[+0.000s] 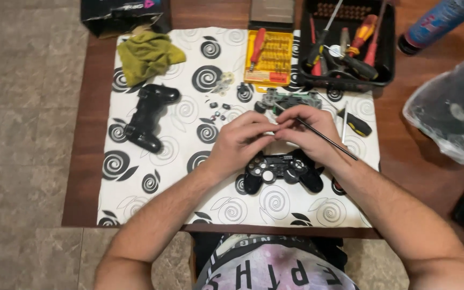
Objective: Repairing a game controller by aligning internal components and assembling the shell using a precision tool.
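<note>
Black game controller (283, 171) under both hands, left (241, 138) pinching something unseen, right (310, 130) gripping thin tool (326, 137).

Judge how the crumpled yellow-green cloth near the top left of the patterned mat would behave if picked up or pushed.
The yellow-green cloth lies in soft folds, so it would probably hang limp when lifted. It looks thin, likely light for its size. Pushed across the patterned mat, it would probably bunch up rather than roll.

Brown wooden table (81, 161) on grey tiled floor (22, 134)
</note>
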